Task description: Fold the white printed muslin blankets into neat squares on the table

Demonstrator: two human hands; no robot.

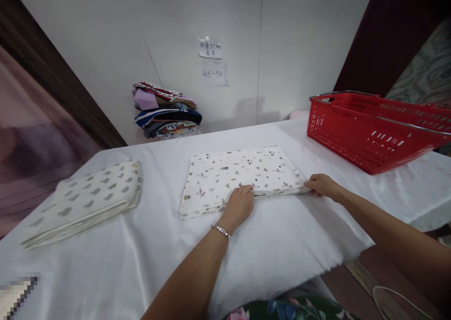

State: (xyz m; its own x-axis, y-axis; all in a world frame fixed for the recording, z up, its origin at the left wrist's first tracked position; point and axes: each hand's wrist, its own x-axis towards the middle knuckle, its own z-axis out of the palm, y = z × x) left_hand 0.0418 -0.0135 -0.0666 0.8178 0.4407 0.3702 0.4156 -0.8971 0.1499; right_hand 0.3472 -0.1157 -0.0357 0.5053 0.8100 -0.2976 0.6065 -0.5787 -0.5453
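Note:
A folded white cloth with small printed figures (239, 172) lies flat in the middle of the table. My left hand (238, 203), with a bracelet on the wrist, rests on its near edge, fingers curled onto the fabric. My right hand (322, 185) pinches the cloth's near right corner. A second folded cloth with grey-green spots (84, 200) lies to the left, apart from both hands.
The table is covered by a white sheet (289, 245). A red plastic basket (373, 127) stands at the right. A stack of folded coloured fabrics (165, 111) sits at the back against the wall, under paper notes (210, 49).

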